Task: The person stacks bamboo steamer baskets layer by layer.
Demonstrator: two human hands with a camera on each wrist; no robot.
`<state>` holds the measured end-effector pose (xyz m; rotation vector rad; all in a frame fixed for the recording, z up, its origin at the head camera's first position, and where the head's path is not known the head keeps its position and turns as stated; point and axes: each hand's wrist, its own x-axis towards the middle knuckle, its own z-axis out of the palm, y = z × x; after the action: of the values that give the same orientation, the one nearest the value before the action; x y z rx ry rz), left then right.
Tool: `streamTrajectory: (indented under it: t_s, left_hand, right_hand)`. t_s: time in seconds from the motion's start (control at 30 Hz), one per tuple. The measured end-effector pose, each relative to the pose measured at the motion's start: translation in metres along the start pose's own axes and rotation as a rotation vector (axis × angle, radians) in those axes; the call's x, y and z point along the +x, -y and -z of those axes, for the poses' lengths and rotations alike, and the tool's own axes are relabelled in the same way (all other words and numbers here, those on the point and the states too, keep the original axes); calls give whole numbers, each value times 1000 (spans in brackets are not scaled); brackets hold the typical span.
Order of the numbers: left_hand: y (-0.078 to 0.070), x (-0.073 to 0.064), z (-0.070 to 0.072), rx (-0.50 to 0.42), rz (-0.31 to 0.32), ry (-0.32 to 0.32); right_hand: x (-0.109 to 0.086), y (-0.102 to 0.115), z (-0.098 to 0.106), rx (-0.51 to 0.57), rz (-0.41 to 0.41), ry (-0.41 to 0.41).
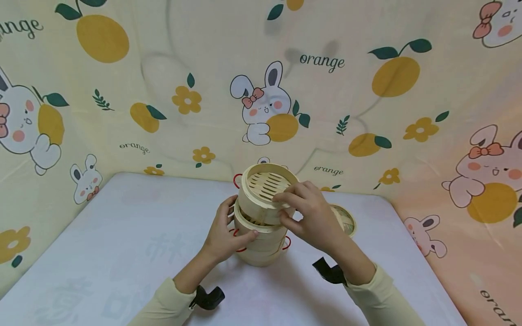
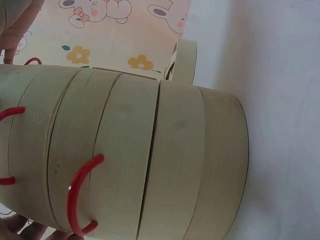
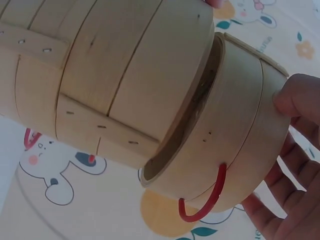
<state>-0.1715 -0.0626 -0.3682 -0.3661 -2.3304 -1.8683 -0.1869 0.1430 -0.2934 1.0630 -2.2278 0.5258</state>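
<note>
A stack of bamboo steamer baskets [image 1: 261,249] with red loop handles stands on the table. The uppermost basket [image 1: 257,206], with a slatted floor, sits tilted over the one below; a dark gap between them shows in the right wrist view. My right hand [image 1: 314,217] grips this top basket by its right side, thumb low and fingers over the rim. Around the left of the basket below, my left hand [image 1: 222,237] holds on, thumb across the front. In the left wrist view, left fingertips [image 2: 30,231] show at the lower edge of the stack, partly hidden by it.
Behind the right hand lies a round woven bamboo lid [image 1: 346,220], partly covered from view. The white tabletop [image 1: 122,253] meets a printed cloth backdrop [image 1: 228,40] at the back and sides. Black straps [image 1: 210,298] hang at both wrists.
</note>
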Motion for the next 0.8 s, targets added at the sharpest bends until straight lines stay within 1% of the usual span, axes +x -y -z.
streamTrajectory:
  t_s: [0.27,0.43,0.63,0.8]
  left_hand:
    - [2,1,0,11,-7,-9]
    - [1,1,0,17,2,-6]
    - [2,1,0,19,18,0]
    - [2,1,0,18,17,-4]
  right_hand:
    - [-2,2,-4,1,-21,39]
    - [-3,4,-5,2,-41,60]
    - [-4,5,-6,5,-23,50]
    - [-4,6,-5,8,-24,45]
